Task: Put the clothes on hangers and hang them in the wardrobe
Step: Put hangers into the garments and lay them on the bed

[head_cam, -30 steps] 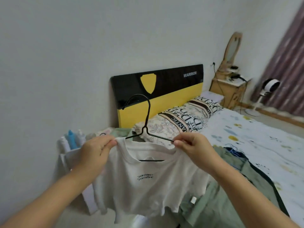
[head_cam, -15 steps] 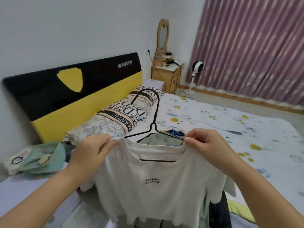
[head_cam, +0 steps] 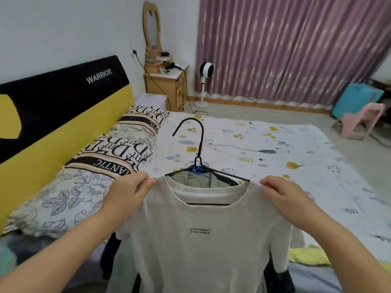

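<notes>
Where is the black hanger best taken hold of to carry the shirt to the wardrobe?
Probably the neck of the black hanger, just below the hook, coming from above. It stands bare and upright over the white t-shirt, while both shoulders are covered, pinched by the left hand and right hand.

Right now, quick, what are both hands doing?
Left hand: pinching the left shoulder of the white T-shirt.
Right hand: pinching its right shoulder; the shirt sits on the black hanger.
</notes>
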